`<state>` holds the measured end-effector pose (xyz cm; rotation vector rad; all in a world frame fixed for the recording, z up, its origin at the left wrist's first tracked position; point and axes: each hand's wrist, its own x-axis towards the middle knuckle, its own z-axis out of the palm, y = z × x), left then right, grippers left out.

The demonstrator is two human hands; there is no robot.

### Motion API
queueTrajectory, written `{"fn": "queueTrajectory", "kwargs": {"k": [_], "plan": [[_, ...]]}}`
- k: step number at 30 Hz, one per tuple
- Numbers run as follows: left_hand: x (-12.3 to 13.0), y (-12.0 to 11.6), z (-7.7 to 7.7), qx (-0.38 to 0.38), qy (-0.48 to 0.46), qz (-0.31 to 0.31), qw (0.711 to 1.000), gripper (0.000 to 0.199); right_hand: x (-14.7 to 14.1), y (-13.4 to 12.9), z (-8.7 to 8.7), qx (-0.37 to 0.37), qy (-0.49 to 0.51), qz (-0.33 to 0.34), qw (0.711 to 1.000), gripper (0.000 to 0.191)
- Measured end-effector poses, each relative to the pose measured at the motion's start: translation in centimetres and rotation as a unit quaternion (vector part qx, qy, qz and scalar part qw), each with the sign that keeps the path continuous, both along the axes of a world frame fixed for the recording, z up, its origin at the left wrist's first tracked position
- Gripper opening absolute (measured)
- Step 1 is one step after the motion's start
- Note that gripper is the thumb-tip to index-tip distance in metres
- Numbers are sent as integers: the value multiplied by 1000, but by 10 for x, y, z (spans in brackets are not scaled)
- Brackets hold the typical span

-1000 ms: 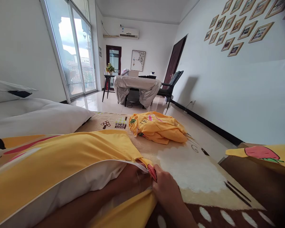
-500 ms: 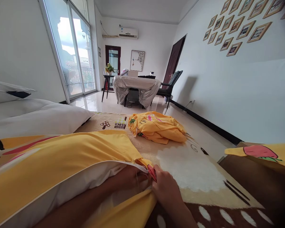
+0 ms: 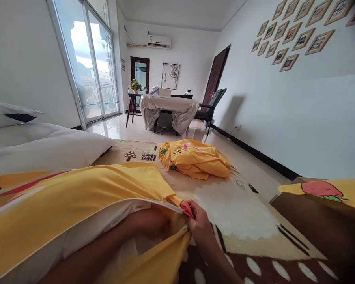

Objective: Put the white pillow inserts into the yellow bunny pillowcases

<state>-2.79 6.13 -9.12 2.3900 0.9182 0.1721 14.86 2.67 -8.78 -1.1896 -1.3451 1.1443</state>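
Observation:
A yellow bedding cover (image 3: 106, 179) with pink and white print lies across the near left, its white-edged opening facing me. White cloth (image 3: 115, 215) shows inside that opening. My left hand (image 3: 158, 224) has gone into the opening along with the forearm; its fingers are hidden in shadow under the fabric. With closed fingers, my right hand (image 3: 197, 217) pinches the cover's corner, where a red printed patch (image 3: 187, 210) shows. A lower yellow flap hangs beneath both hands.
A crumpled yellow cloth (image 3: 195, 159) lies on the patterned beige blanket (image 3: 233, 209). White pillows (image 3: 47, 146) are at the left. On the right, yellow printed fabric (image 3: 322, 189) rests over a brown edge. Further off stand a covered table (image 3: 168, 103) and a dark chair (image 3: 211, 108).
My left hand has moved deeper under the fabric, and its fingers no longer show. My right hand has risen slightly, still pinching the corner. The view has shifted a little.

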Motion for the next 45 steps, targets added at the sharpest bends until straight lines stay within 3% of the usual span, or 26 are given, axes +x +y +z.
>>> {"fn": "queueTrajectory", "kwargs": {"k": [4,8,13,17,24,30,35,41,45], "plan": [[3,0,13,-20,-30,-36,999,18,-10,0,-6,-102,206,2,973,27],[2,-4,30,-57,-89,-67,992,14,-15,-2,-5,-138,263,-13,955,34],[2,-6,32,-119,-243,-71,960,12,-13,1,-6,-110,224,-17,968,32],[4,-6,25,-93,-211,-25,973,12,-7,7,-11,-76,175,-29,981,27],[9,-13,28,-49,-147,-35,987,18,-3,8,-12,-65,134,-43,988,24],[14,-14,29,-3,-65,-68,996,20,-5,6,-7,-13,97,-56,994,18],[16,-17,28,13,-95,16,995,14,-4,7,-9,20,60,-69,996,19],[14,-22,26,16,-196,-16,980,17,-2,8,-11,31,47,-64,996,19],[16,-20,23,12,-170,-15,985,15,-1,7,-10,47,36,-62,996,19]]}}
